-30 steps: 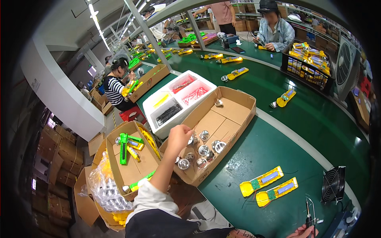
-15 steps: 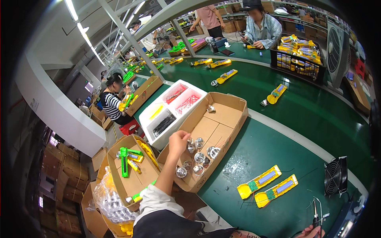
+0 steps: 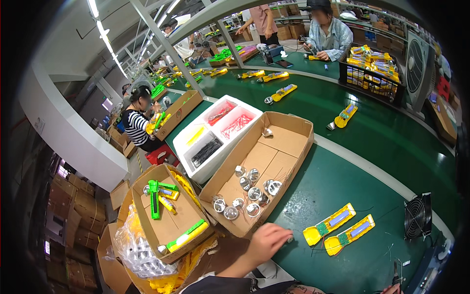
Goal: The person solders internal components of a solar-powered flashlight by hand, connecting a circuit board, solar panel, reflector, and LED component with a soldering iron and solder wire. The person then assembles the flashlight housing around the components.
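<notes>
The left hand (image 3: 267, 241) is curled around a small silver reflector at the green desk (image 3: 372, 147) edge, out of the cardboard box (image 3: 289, 142). About ten reflectors (image 3: 247, 192) remain inside. The right hand is barely visible; its grip cannot be told.

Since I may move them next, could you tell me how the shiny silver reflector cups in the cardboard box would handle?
The reflector cups look thin and hollow, so probably light. Their round rims suggest rolling if tipped. The glossy finish may be slippery and scratch easily.
</notes>
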`<state>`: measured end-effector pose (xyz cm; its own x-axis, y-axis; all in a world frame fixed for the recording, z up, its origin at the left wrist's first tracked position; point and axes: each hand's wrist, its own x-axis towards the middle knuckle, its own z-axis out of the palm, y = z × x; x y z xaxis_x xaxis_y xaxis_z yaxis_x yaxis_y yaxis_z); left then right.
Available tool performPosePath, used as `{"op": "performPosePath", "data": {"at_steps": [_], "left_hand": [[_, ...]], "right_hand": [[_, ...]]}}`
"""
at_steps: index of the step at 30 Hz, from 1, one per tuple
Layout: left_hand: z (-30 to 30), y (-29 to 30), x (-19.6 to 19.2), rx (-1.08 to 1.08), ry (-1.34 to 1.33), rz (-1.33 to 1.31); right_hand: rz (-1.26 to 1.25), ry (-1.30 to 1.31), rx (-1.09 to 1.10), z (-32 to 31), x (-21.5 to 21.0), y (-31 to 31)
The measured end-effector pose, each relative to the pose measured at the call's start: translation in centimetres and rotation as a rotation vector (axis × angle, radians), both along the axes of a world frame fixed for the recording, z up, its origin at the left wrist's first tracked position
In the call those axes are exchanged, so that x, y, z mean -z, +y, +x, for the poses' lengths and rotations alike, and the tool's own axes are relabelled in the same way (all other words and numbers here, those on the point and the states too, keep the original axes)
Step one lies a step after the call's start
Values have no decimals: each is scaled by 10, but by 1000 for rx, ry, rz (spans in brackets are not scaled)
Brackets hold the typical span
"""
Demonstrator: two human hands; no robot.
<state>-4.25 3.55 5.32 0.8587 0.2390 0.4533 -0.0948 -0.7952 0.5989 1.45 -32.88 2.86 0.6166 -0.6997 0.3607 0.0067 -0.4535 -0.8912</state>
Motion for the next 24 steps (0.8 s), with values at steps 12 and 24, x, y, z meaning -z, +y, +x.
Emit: {"op": "performPosePath", "data": {"at_steps": [12,24], "left_hand": [[11,-20,38,-17,22,-193],[37,-30,38,-64,55,-257]], "right_hand": [[191,-87,44,9,-4,11],[505,-215,-300,7,-39,89]]}}
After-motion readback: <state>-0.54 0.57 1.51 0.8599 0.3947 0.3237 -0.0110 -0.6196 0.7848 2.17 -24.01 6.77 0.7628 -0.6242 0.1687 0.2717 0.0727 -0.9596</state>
